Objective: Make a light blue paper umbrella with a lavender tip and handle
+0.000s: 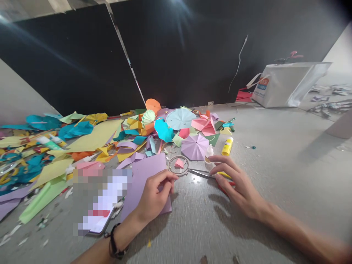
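Note:
My left hand (157,194) is above the right edge of a purple paper sheet (148,172), fingers curled toward the thumb; anything in them is hidden. Just past its fingertips a roll of tape (170,163) lies flat, with a small pink paper piece (179,163) inside its ring. My right hand (238,185) hovers with fingers apart over the scissors (202,173), whose red and yellow handles show partly beneath it. The blades point left, toward the tape roll. Close to the right fingertips stand a small white glue bottle (209,152) and a pleated purple paper disc (195,146).
A yellow glue stick (227,146) lies behind my right hand. Coloured paper scraps (104,137) spread along the left and back. A phone (106,205), partly pixelated, lies left of my left wrist. A dark wall (192,55) and a white bag (286,84) bound the back.

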`<action>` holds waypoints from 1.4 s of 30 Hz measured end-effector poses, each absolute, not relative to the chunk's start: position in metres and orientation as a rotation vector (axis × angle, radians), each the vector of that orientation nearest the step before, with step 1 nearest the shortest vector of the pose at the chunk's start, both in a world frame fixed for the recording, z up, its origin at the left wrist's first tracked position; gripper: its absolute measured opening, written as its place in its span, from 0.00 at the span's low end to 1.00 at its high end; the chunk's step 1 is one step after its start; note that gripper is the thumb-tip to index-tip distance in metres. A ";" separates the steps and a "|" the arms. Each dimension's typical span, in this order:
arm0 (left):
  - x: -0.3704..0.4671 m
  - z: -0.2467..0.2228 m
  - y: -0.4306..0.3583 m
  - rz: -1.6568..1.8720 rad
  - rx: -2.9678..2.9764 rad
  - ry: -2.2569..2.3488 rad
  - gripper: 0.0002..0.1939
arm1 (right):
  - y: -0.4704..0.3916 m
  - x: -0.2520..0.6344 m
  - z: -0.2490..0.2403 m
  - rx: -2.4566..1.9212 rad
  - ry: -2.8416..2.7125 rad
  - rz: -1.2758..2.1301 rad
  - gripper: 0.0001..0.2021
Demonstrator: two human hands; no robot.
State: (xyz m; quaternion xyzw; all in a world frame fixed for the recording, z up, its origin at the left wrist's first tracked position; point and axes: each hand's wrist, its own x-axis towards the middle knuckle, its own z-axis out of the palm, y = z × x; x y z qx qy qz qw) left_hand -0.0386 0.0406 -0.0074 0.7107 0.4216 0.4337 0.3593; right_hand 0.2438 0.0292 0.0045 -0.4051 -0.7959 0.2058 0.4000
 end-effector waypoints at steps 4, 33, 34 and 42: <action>-0.043 -0.005 0.041 1.099 1.791 1.099 0.13 | 0.030 0.243 0.006 -1.018 -2.022 0.501 0.10; -0.032 0.000 0.041 1.046 2.046 1.133 0.15 | 0.029 0.239 -0.002 -0.984 -2.066 0.527 0.06; -0.032 0.000 0.041 1.037 2.056 1.132 0.13 | 0.029 0.239 -0.001 -0.981 -2.065 0.524 0.06; -0.032 0.000 0.038 0.962 2.114 1.118 0.13 | 0.032 0.240 0.002 -0.979 -2.026 0.470 0.08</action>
